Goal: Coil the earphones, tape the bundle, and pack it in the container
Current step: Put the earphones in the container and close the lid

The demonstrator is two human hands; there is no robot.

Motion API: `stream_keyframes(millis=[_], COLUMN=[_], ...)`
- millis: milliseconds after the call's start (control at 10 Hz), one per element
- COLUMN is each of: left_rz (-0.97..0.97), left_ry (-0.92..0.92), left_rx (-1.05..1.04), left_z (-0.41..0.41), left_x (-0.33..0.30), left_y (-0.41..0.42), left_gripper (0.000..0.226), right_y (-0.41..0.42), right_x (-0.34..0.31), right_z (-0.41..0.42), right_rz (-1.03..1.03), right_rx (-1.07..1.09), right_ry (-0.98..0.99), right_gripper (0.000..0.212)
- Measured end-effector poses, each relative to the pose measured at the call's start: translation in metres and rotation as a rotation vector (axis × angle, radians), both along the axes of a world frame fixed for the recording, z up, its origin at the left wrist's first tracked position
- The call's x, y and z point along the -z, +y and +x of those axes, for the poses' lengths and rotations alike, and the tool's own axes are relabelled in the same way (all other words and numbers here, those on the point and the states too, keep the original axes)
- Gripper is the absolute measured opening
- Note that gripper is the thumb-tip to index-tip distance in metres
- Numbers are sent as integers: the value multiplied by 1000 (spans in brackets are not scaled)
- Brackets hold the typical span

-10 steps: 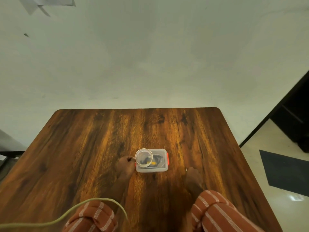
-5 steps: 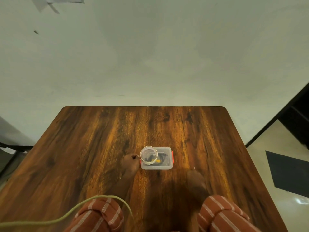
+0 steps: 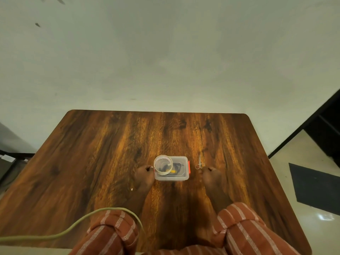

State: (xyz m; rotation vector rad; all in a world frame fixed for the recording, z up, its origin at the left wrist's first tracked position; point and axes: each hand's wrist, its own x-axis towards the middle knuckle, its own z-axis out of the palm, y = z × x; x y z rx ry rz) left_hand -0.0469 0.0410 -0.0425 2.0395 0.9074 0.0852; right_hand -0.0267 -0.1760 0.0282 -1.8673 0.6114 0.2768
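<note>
A clear plastic container (image 3: 181, 176) with red latches sits mid-table, its lid on. Through the lid I see the dark earphones (image 3: 177, 166) with a yellow piece. A roll of clear tape (image 3: 163, 165) rests on the left part of the lid. My left hand (image 3: 145, 175) is at the container's left end, fingertips pinching the roll's left rim. Small metal scissors (image 3: 199, 162) lie on the table right of the container, points away from me. My right hand (image 3: 210, 174) holds them at the handle rings.
The wooden table (image 3: 92, 162) ends at a pale wall beyond. A green cable (image 3: 77, 222) crosses the near left corner by my striped sleeve. To the right is a floor with a dark mat (image 3: 316, 188).
My right hand has moved forward and the scissors now show on the table beside the container. The left hand stays at the tape roll. The camera has tilted slightly.
</note>
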Motion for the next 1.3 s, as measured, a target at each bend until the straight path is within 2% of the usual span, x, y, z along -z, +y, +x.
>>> stream_keyframes(millis=[200,300,600,900,1000,1100,1200,1300], left_rz=[-83,-96,-108,-158,-263,-366,-457,-431], left_ry=[-6,-3,-5,-2,4,0,-21,-8], left_rx=[-26,-35,-35,-93,-65,-45,-16,70], left_z=[-3,-5,-9,-3,5,14,29,30], left_x=[0,-2,-3,-6,-10,-15,-22,-27], left_y=[-3,-2,0,-2,-4,-5,-5,-7], left_gripper=[35,34,35,40,49,51,41,32], right_y=[35,42,49,43,44,45,41,32], right_x=[39,50,75,65,61,51,38,32], right_z=[9,10,7,14,24,31,37,36], right_rz=[210,152,-96,-146,-25,31,100,192], right_rx=[37,51,-101,26,-84,-107,-128,-163], right_ry=[144,132,52,-57,-7,-4,-3,-3], right_gripper=[26,24,21,14,20,25,28,29])
